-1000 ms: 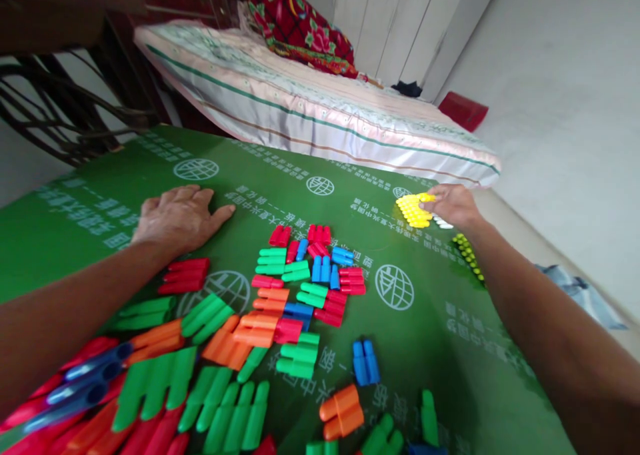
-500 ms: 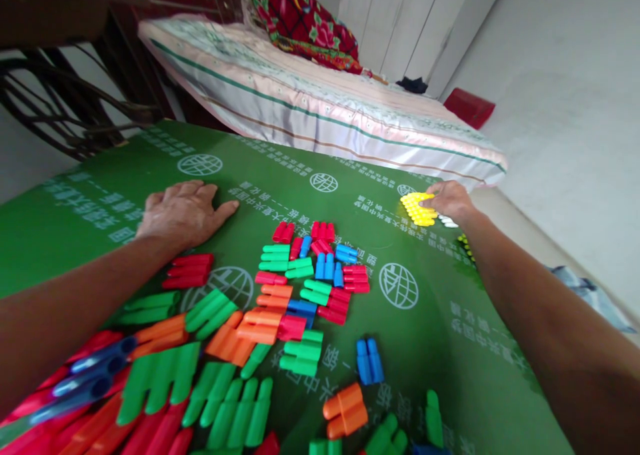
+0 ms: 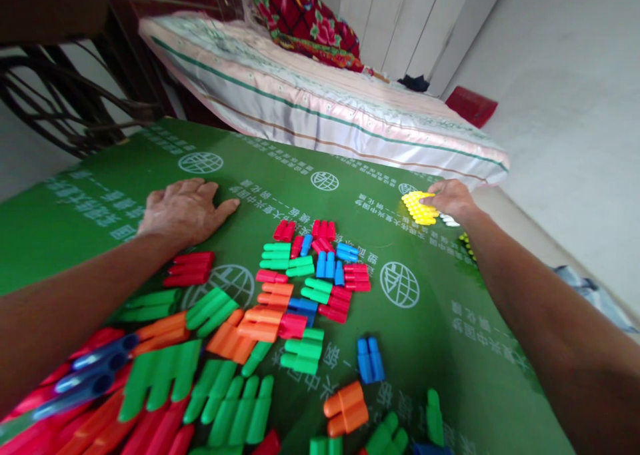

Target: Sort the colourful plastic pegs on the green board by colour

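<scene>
Green tabletop [image 3: 430, 352] — yellow pieces [image 3: 417, 210] (bunched) lie left, touching the right hand [image 3: 453, 198].

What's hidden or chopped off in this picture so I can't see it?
All in the head view:
- White pieces: partly hidden by the right hand.
- Yellow-green pieces: partly behind the right forearm.
- Lowest blue piece: cut by the bottom edge.
- Left palm: hidden beneath the left hand.

Both hands [image 3: 183, 210] bare; forearms [image 3: 533, 288] bare too, tapering toward wrists [image 3: 163, 236].
</scene>
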A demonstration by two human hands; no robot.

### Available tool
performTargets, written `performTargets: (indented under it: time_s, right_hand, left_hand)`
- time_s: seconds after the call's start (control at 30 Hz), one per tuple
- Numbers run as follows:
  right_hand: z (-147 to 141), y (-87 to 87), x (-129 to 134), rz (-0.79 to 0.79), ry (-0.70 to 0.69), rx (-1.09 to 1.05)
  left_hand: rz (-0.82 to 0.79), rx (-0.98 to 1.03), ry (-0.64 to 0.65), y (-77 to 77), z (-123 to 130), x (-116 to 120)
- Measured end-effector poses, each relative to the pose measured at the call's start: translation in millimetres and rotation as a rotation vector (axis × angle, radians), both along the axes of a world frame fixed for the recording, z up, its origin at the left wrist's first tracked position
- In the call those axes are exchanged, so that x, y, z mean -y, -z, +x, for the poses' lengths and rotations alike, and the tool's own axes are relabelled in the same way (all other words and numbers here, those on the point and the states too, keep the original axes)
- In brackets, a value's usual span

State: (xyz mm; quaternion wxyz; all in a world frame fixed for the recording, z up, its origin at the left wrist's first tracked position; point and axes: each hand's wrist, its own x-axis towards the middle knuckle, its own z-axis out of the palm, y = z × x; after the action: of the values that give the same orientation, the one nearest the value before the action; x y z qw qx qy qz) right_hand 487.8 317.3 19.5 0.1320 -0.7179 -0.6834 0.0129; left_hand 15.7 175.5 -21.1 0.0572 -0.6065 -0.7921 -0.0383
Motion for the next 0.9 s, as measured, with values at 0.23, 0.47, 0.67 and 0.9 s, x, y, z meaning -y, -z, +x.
performTargets:
  time_s: [0.23,0.47,0.67,0.9]
  right_hand:
    - [1.9,2.0,-0.5,0.01,0.004,-0.018]
    - [5.4,-6.9,8.6,0.082,0.047,-0.093]
    - [-2.4,-23.1,45.3,0.091,0.024,-0.206]
    - [-22.4,-52.9,154.8,-0.051,-0.219,-0.598]
  left_hand:
    - [-0.001,-0.005,0.014,0.1,0.3,1.4]
    - [-0.012,-0.002,0.008,-0.4,0.7,-0.1]
    - [-0.017,0.018,0.002,-1.1,0.7,0.3]
    - [-0.008,0.068,-0.003,-2.0,-2.5,1.6]
